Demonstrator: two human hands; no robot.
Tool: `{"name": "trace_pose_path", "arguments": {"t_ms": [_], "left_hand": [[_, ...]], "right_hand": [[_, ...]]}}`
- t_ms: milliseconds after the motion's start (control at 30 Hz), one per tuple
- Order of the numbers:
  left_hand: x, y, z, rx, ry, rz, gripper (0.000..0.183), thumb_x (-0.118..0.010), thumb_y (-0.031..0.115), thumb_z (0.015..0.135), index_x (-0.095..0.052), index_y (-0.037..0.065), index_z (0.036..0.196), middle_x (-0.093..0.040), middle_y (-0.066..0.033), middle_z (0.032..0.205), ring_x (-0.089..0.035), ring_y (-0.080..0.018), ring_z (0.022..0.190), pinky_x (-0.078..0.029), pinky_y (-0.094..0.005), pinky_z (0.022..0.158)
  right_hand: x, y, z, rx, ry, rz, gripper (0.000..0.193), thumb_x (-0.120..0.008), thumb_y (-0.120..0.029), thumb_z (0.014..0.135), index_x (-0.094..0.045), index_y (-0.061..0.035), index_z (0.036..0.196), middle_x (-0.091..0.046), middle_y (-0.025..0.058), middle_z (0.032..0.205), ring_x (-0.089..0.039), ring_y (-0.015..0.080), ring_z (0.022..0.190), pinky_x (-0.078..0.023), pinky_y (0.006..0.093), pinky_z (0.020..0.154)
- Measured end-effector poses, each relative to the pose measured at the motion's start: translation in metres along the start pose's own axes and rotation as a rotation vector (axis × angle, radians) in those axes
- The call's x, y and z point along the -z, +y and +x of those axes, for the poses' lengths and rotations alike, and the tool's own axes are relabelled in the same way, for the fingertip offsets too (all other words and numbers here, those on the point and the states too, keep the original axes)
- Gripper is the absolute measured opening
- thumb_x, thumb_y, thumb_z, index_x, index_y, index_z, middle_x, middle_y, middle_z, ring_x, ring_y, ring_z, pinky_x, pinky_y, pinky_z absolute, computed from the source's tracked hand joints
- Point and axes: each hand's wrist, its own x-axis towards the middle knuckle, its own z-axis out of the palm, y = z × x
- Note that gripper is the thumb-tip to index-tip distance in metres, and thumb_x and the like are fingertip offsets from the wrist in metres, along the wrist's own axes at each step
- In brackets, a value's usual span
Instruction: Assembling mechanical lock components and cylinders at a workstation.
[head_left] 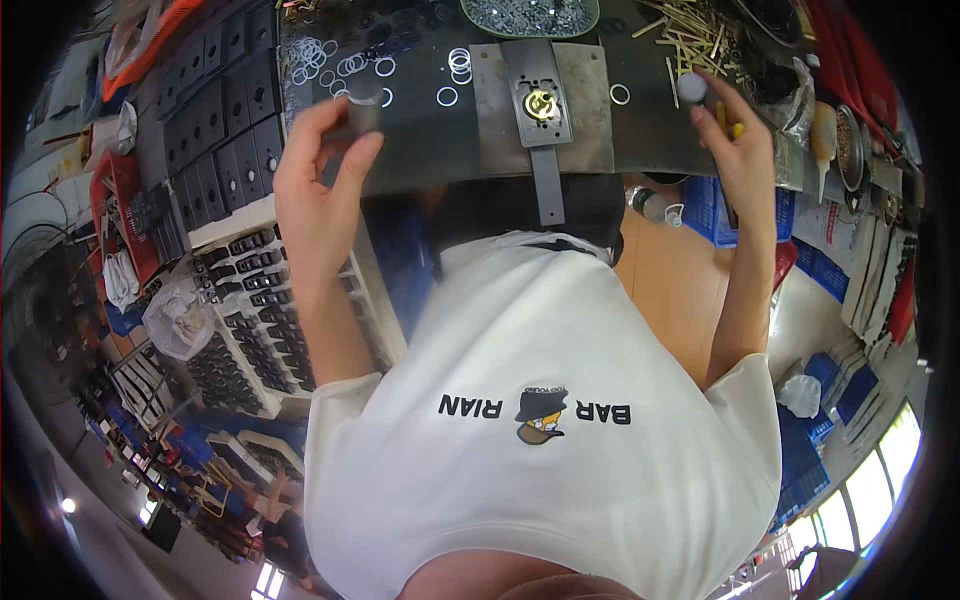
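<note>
My left hand [325, 180] is closed, with thumb and fingers round a dark grey cylinder [365, 112] over the left part of the bench. On the right, my right hand [745, 150] pinches a round, light grey knob-like piece [691, 89]. Yellow handle-like parts [738, 131] show among that hand's fingers; most of that tool is hidden. Between the hands, a long dark lock plate [555, 128] lies on a flat metal base [495, 130]. A round brass-coloured part [540, 105] sits in its cut-out. Neither hand touches the plate.
White rings [447, 96] lie scattered left of the base, with one ring [620, 95] to its right. A green tray [597, 22] of small metal pieces stands behind. Brass-coloured strips [700, 35] are heaped at the far right. Dark plates [195, 140] are stacked at the left.
</note>
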Motion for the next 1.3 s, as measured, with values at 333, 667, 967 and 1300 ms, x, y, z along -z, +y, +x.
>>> {"name": "trace_pose_path", "arguments": {"t_ms": [333,667,967,1300], "left_hand": [[-0.080,0.078,0.043,-0.402,-0.193,-0.315,0.040,-0.064,-0.002,0.104,-0.046,0.001,0.139,-0.077,-0.0183,0.120,-0.076,-0.0230,0.108,-0.060,-0.0328,0.093],[-0.088,0.055,0.043,-0.439,-0.203,-0.077,0.044,-0.078,0.009,0.094,-0.060,0.008,0.135,-0.077,-0.0138,0.112,-0.076,-0.0323,0.101,-0.060,-0.0389,0.084],[-0.094,0.048,0.039,-0.472,-0.142,-0.013,0.042,-0.081,0.016,0.091,-0.065,0.012,0.129,-0.075,-0.0120,0.104,-0.074,-0.0335,0.089,-0.059,-0.0417,0.072],[-0.089,0.056,0.034,-0.308,-0.215,-0.097,0.037,-0.078,0.005,0.095,-0.064,0.004,0.130,-0.076,-0.0140,0.112,-0.077,-0.0232,0.098,-0.059,-0.0328,0.084]], "right_hand": [[0.041,-0.184,-0.021,-0.092,0.090,0.732,0.055,-0.073,-0.020,0.100,-0.056,0.0085,0.144,-0.071,0.0098,0.090,-0.059,0.0092,0.067,-0.046,0.0229,0.060],[0.038,-0.204,-0.019,0.123,-0.051,0.633,0.066,-0.081,-0.030,0.095,-0.056,0.0076,0.142,-0.075,0.0144,0.100,-0.070,0.0122,0.074,-0.052,0.0213,0.058],[0.020,-0.171,0.011,0.220,-0.526,0.410,0.037,-0.070,-0.010,0.102,-0.061,0.0020,0.136,-0.075,0.0109,0.101,-0.071,0.0128,0.079,-0.056,0.0271,0.069],[0.006,-0.159,0.005,0.275,-0.379,0.450,0.043,-0.065,-0.010,0.104,-0.054,0.0019,0.144,-0.071,0.0080,0.091,-0.062,0.0088,0.068,-0.050,0.0239,0.063]]}}
